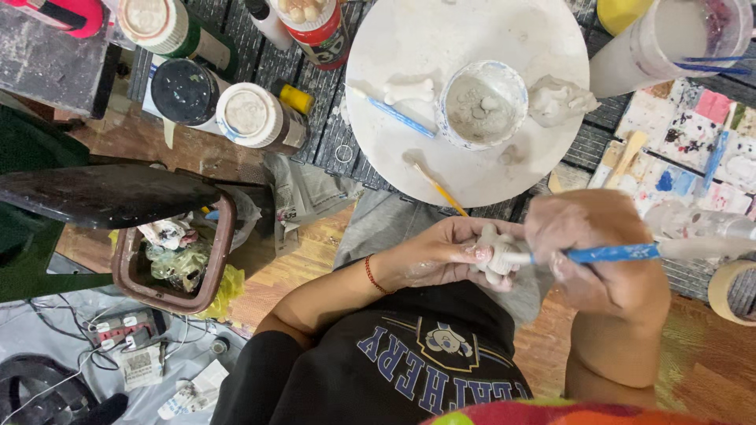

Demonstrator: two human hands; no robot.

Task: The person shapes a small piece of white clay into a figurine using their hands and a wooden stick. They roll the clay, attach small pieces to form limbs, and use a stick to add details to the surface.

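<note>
My left hand [441, 256] wraps closed around a small pale clay figure [494, 253], held over my lap just below the round white board [441, 169]. My right hand [602, 260] pinches a blue-handled brush [610, 253], tip touching the figure. I judge I'm smoothing its surface; next calls for turning it gently, lightly.

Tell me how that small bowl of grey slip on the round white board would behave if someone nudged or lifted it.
The bowl looks squat and wide, so it would probably slide on the round board rather than tip. Its contents look wet, with lumps in them, so they may slop if it is jerked. Its smeared rim could be slippery to pinch.
</note>
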